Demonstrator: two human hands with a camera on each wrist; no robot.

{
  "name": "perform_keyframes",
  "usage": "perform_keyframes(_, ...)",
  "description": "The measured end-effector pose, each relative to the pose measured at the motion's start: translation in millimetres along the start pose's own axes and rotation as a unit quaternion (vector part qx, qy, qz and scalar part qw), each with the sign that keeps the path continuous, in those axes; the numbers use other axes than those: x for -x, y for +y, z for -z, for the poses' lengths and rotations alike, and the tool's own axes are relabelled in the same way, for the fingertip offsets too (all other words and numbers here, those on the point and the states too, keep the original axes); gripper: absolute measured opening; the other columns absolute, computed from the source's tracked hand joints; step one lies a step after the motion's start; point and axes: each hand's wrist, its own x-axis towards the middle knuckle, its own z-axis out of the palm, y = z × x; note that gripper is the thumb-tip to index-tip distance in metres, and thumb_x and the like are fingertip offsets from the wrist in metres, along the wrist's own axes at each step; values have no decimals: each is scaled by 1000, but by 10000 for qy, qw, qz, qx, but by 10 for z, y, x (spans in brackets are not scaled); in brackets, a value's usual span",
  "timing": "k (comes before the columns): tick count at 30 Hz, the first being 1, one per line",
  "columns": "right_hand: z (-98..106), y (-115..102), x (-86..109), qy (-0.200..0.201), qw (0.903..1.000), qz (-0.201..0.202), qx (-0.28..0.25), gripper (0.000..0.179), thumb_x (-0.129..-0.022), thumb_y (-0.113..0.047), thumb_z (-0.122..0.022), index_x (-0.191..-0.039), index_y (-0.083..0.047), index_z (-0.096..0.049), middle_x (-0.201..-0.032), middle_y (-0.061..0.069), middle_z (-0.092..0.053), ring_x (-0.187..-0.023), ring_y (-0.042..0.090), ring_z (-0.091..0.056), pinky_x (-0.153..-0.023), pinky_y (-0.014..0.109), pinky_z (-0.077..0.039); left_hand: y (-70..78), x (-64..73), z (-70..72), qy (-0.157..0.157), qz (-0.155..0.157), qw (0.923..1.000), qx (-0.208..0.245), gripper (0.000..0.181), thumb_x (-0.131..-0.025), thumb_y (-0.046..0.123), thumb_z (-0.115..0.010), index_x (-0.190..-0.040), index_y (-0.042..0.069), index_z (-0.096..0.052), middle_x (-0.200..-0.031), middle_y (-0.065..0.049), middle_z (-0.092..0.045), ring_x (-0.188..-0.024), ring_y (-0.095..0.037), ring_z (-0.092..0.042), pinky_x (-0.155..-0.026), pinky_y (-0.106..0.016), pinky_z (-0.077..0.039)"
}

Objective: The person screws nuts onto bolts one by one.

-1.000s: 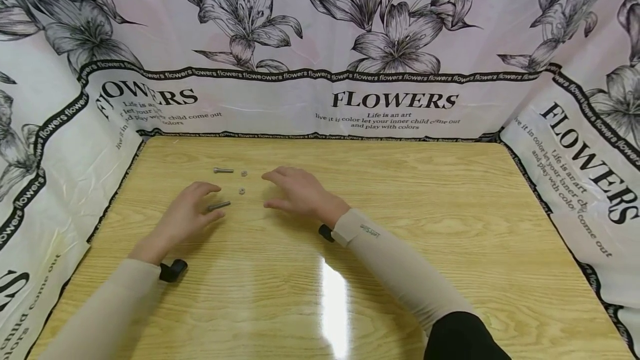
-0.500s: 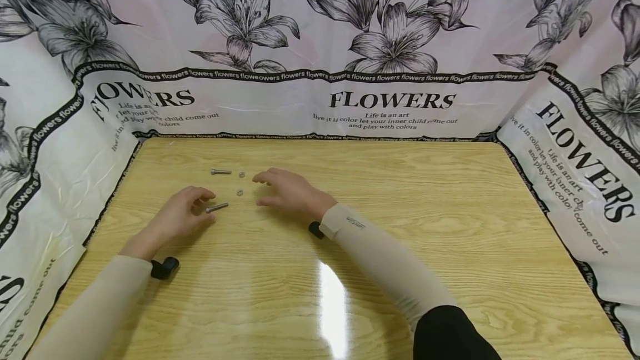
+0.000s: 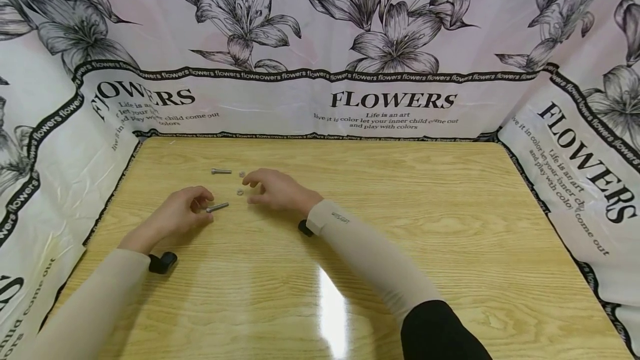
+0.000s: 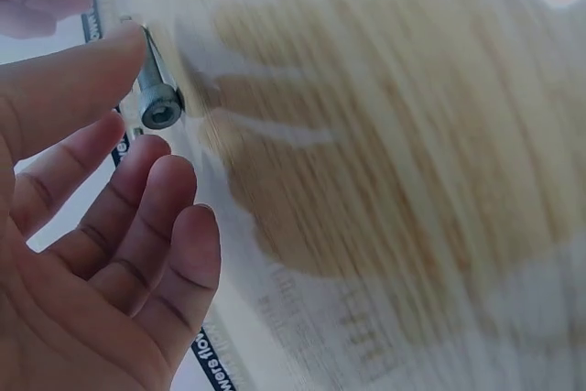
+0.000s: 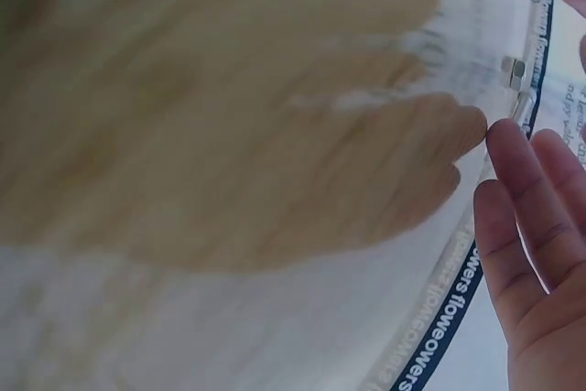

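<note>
My left hand is over the left part of the table, fingers bent loosely, its thumb and fingertips beside the head of a socket-head bolt. In the left wrist view the hex socket of that bolt faces the camera, past the thumb. My right hand reaches in from the right with fingers slightly bent. Its fingertips are close to two small hex nuts, the nearer nut and the farther nut. A second bolt lies behind, left of the farther nut.
The wood-grain table is glossy, with a bright reflection at its front. A white flower-printed sheet walls it at the back and both sides. Black wrist cameras hang under both wrists, the left camera and the right camera.
My right hand has moved left, closer to the nuts, and its fingers have bent a little more. The left hand has shifted only slightly beside the near bolt. Bolts and nuts stay put.
</note>
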Motion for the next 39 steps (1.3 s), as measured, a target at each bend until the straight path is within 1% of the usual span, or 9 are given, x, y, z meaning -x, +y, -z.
perform_keyframes(3, -12, -22, -39, -86, 9999, 51, 109, 43, -93, -33, -63, -133, -17, -54, -121, -2, -59, -98, 7, -57, -88, 24, -46, -13, -20, 5, -62, -76, 9999, 30, 33, -82, 12, -76, -110, 1, -61, -96, -11, -61, -84, -23, -56, -74, -40, -47)
perform_keyframes(8, -11, -51, -109, -237, 9989, 114, 378, 39, -94, -30, -61, -131, -19, -55, -120, -2, -59, -105, 9, -56, -92, 25, -44, -16, -38, 3, -157, -141, 9998, 16, 28, -81, 9, -76, -105, 2, -62, -94, -10, -60, -83, -22, -56, -73, -39, -47)
perform_keyframes(11, -7, -61, -156, -322, 9983, 139, 475, 36, -94, -26, -61, -129, -19, -56, -118, -2, -59, -108, 10, -54, -92, 26, -44, -19, -38, 0, -198, -166, 9997, -22, 25, -82, 8, -75, -103, 3, -63, -94, -9, -60, -84, -22, -56, -74, -39, -47)
perform_keyframes(15, 1, -73, -219, -403, 9975, 234, 529, 33, -94, -22, -62, -126, -17, -58, -114, 0, -59, -104, 12, -55, -88, 27, -46, -22, -36, 4, -230, -180, 9995, -83, 21, -83, 7, -73, -102, 4, -64, -92, -7, -60, -83, -21, -54, -73, -39, -46)
perform_keyframes(21, -23, -38, -324, -541, 9968, 250, 524, 36, -93, -22, -63, -128, -18, -59, -105, -3, -55, -95, 9, -52, -82, 22, -44, -17, -34, 12, -344, -127, 9993, -62, 16, -86, 6, -69, -101, 6, -66, -88, -3, -60, -79, -17, -53, -69, -36, -45)
perform_keyframes(28, -12, -58, -369, -742, 9940, 198, 780, 34, -93, -20, -62, -127, -19, -62, -100, -4, -53, -89, 9, -51, -74, 22, -44, -39, -51, -4, -353, -124, 9993, -83, 14, -87, 6, -69, -100, 7, -66, -86, -1, -60, -78, -16, -53, -68, -35, -45)
perform_keyframes(31, -18, -71, -381, -811, 9924, 207, 904, 30, -94, -21, -61, -124, -20, -64, -101, -5, -53, -90, 8, -50, -74, 21, -44, -24, -43, 1, -345, -120, 9993, -97, 13, -87, 6, -69, -99, 7, -66, -86, -2, -60, -77, -16, -53, -68, -34, -45)
perform_keyframes(39, -29, -57, -384, -772, 9908, 324, 1059, 19, -95, -22, -61, -112, -20, -70, -104, -6, -54, -93, 8, -49, -80, 21, -43, 4, -27, -1, -334, -101, 9994, -67, 11, -86, 4, -68, -97, 5, -65, -84, -2, -60, -76, -16, -53, -67, -35, -45)
